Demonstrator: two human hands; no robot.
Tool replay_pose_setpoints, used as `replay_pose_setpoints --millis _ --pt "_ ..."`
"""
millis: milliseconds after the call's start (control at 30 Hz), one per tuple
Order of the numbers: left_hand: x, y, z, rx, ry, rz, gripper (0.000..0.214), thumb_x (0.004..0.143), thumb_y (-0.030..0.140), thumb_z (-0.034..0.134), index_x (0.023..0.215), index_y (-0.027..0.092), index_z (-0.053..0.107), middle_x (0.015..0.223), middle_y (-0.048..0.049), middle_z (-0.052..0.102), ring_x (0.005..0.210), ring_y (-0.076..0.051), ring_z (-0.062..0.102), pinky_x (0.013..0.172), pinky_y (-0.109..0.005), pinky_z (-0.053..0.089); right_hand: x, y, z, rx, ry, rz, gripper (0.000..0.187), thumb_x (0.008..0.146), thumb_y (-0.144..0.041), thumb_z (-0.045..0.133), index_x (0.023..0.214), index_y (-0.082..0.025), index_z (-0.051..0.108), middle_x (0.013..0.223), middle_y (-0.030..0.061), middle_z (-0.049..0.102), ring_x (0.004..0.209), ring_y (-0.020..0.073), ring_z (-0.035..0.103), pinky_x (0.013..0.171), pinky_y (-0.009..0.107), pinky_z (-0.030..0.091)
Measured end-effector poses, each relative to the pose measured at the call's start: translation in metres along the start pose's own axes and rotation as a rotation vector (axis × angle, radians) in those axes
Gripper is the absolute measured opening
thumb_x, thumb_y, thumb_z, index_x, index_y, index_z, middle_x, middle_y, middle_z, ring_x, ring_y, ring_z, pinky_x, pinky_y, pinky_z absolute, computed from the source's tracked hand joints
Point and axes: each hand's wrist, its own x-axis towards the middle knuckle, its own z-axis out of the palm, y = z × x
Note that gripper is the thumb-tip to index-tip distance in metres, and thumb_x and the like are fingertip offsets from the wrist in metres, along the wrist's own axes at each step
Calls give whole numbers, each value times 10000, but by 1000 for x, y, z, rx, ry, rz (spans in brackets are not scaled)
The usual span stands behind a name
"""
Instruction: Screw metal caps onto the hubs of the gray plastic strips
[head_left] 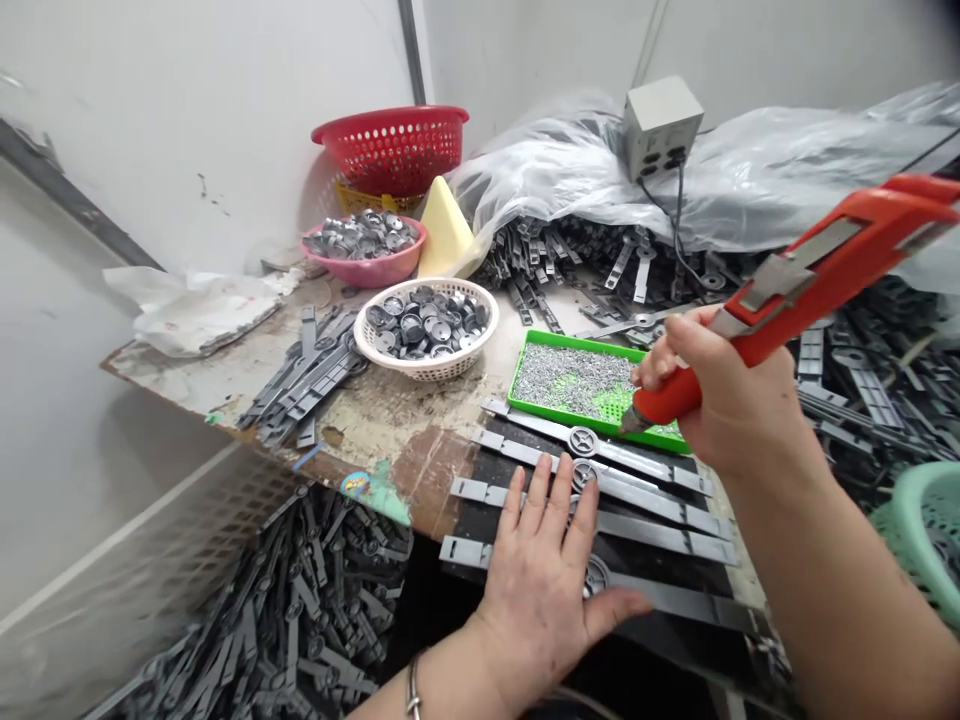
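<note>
The right hand (720,400) is closed around an orange screwdriver (795,290), a powered one held at a slant with its tip pointing down and left. The tip sits just above the near edge of a green tray (547,345) filled with small screws (577,380), and right over the top one of four grey bars.

The left hand (547,570) lies flat and open, palm down, fingers spread across the bars (660,500). It grips nothing; it presses on the two nearer bars, with the fingertips reaching the third. The bars lie side by side on a black mat (480,520), each with a round hub near its middle. A bracelet (412,690) shows on the left wrist.

Farther left on the worn table (390,410) stands a white basket (426,340) of round metal caps. Beside it lies a loose bunch of grey bars (307,375). Behind the basket are a pink bowl (367,265) of the same caps, a yellow cone (444,232) and a red basket (391,145) against the wall.

To the right, a heap of grey parts (585,260) spreads under a clear plastic sheet (750,170), with a grey box (660,125) on top. A green basket (926,530) shows at the right edge. More grey bars are piled below the table (300,620).
</note>
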Motion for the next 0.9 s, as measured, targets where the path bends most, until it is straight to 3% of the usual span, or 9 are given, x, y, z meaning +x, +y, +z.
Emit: replay_pose_setpoints --millis 133,233,467,900 --pt "-4 6 -11 -72 93 -28 577 892 538 477 1245 87 552 1417 -186 416 1370 -333 270 1093 -540 278 -29 -13 10 107 -69 68 200 754 -261 685 666 -213 512 486 -53 489 448 108 496 451 272 450" --pt "-11 10 -15 -119 81 -25 486 899 486 494 1219 129 578 1410 -164 435 1360 -311 304 1080 -510 321 -46 -12 14 100 -93 96 197 773 -251 669 665 -201 512 483 -51 498 436 99 491 437 254 440" --pt "-22 12 -7 -137 -37 -58 678 837 626 496 1346 179 464 1457 -189 352 1374 -367 237 1054 -573 310 -65 0 16 -25 -69 119 187 778 -297 672 720 -202 522 494 -58 510 434 102 506 453 256 470" --pt "-25 11 1 -94 -56 -44 700 854 645 443 1357 158 449 1437 -180 389 1358 -353 288 1081 -555 268 -70 12 19 -164 -6 84 232 745 -362 700 744 -208 527 495 -58 509 425 114 519 425 250 464"
